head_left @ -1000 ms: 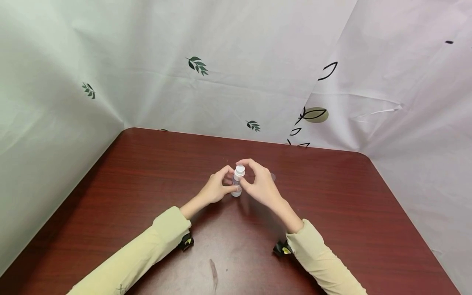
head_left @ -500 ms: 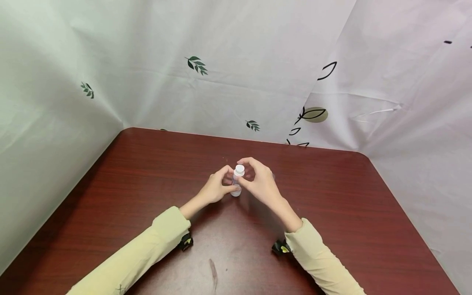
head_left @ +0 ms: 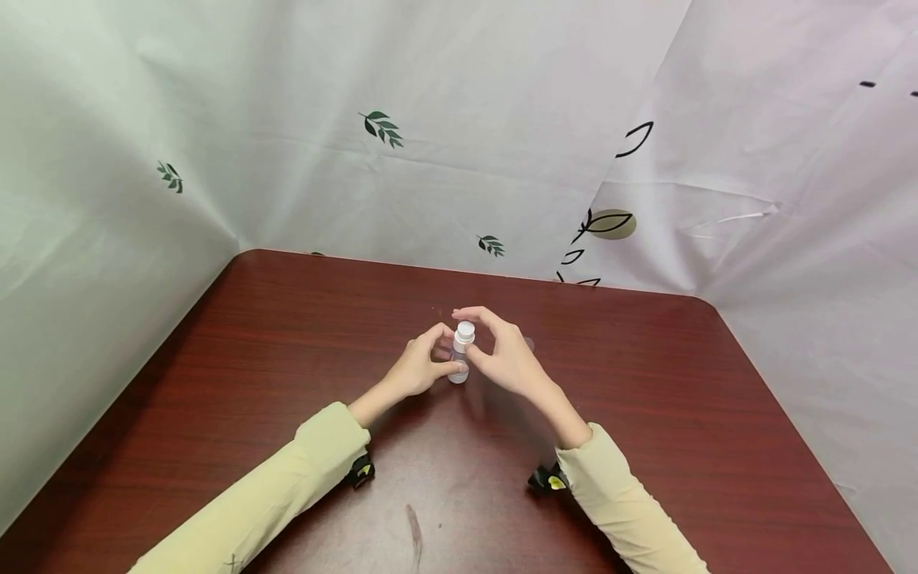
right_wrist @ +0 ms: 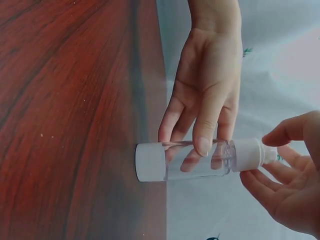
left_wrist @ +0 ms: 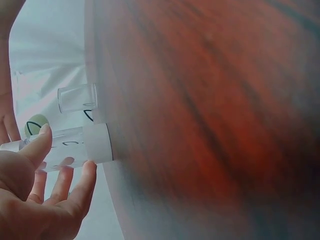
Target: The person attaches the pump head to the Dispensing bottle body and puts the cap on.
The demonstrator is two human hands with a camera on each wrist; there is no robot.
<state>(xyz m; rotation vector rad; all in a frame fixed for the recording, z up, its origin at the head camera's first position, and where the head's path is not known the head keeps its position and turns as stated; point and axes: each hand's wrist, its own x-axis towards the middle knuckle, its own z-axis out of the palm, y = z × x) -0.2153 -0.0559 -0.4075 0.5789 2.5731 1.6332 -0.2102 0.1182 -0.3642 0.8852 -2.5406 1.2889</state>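
A slim clear bottle [right_wrist: 200,172] with a white base [left_wrist: 98,143] and a white collar [right_wrist: 247,154] stands upright on the table. My left hand [head_left: 414,368] grips its clear body, thumb on the near side and fingers behind. At the top, my right hand [head_left: 512,363] curls thumb and fingers around the white collar, fingertips right at its edge in the right wrist view. A small white tip [right_wrist: 270,154] sticks out above the collar. Behind the right hand stands a clear cap [left_wrist: 77,98], mostly hidden in the head view.
The dark red wooden table [head_left: 301,319] has rounded far corners. White sheeting [head_left: 430,183] with leaf prints hangs around it. A dark smear [head_left: 414,526] marks the near part of the tabletop.
The right hand's fingers shift slightly around the collar, and its index finger now reaches further left over the top. Left hand and bottle stay in place.
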